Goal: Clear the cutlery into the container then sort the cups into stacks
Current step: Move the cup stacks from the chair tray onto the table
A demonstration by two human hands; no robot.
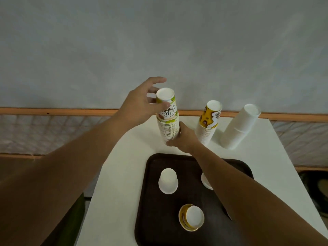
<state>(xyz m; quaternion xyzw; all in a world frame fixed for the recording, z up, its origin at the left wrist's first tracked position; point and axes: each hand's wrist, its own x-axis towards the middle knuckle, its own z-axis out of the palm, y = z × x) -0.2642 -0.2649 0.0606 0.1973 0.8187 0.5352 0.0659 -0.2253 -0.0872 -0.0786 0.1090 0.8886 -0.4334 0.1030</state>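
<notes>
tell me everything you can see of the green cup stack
The green cup stack is a column of upside-down paper cups, white with green prints, rims showing as tight ridges. It stands on the white table, left of the yellow stack. The top cup, lettered HELLO SUMMER, sits only partly down, held by the left hand; the right hand grips the base.

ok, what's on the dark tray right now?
Three cups show: a white cup, a yellow cup, and a second white cup half hidden behind the right forearm. The forearm also covers the tray's right side, so more could sit there unseen.
</notes>
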